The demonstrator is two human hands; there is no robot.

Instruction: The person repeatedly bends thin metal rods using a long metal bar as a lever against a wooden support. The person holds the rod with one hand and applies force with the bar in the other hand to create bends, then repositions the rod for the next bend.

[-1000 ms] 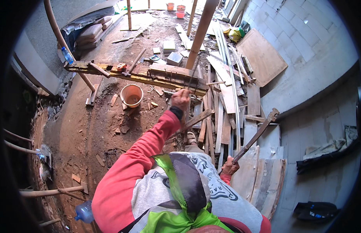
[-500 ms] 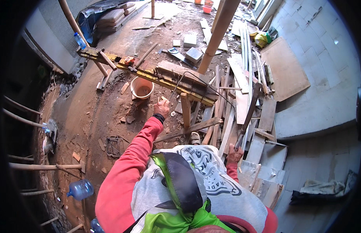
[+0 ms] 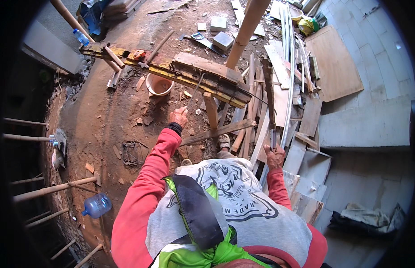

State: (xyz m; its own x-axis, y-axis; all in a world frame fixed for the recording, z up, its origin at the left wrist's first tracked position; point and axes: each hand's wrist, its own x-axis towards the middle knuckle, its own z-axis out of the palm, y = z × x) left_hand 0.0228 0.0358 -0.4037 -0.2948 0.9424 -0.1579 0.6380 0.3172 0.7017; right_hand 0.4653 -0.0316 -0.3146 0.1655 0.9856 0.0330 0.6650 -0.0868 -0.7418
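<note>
Timber strip (image 3: pixel 269 96) stands gripped in the right hand (image 3: pixel 274 156); left hand (image 3: pixel 178 117) clasps a thin rod (image 3: pixel 195 91) (beside a yellow beam (image 3: pixel 171 71)).

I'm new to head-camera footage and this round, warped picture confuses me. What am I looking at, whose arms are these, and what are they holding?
The camera sits on a person's head and looks down, so the red-sleeved arms rising from the bottom are the wearer's own. The fisheye lens bends straight edges near the rim. The left hand grips a thin metal rod that reaches up to a worn yellow-painted timber beam. The right hand holds a long narrow wooden strip upright. Below lies a dirt floor with a small bucket, loose planks and a plastic water bottle.
</note>
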